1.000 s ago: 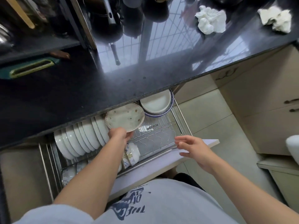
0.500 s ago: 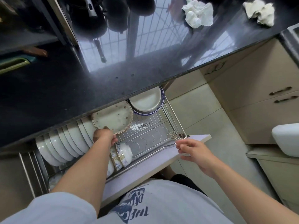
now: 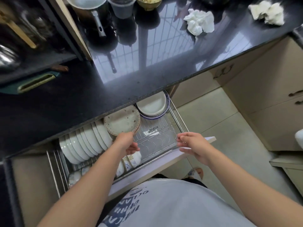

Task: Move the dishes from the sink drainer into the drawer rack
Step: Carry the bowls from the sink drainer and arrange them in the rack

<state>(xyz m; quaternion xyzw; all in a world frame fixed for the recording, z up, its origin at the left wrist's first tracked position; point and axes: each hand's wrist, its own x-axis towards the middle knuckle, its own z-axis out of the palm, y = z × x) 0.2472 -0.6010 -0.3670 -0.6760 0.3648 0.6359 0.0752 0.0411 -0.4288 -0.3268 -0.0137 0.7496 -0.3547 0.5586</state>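
Speckled plates (image 3: 122, 120): a small stack in the drawer rack (image 3: 157, 138).
White plates (image 3: 85, 145): about eight, upright.
Left hand (image 3: 127, 143): loosely curled, holding nothing, just below the stack.
Right hand (image 3: 193, 145): relaxed, over the drawer front (image 3: 164, 163).
Tissue wads (image 3: 199, 22): two on the counter.

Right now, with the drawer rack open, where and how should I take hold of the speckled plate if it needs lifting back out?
Probably by the near rim of the speckled plate, from the front, where the left hand already is. It leans on the row of white plates, its far edge under the countertop and the white bowl close on its right, so only the near edge looks free. Pinch it, thumb on the face.
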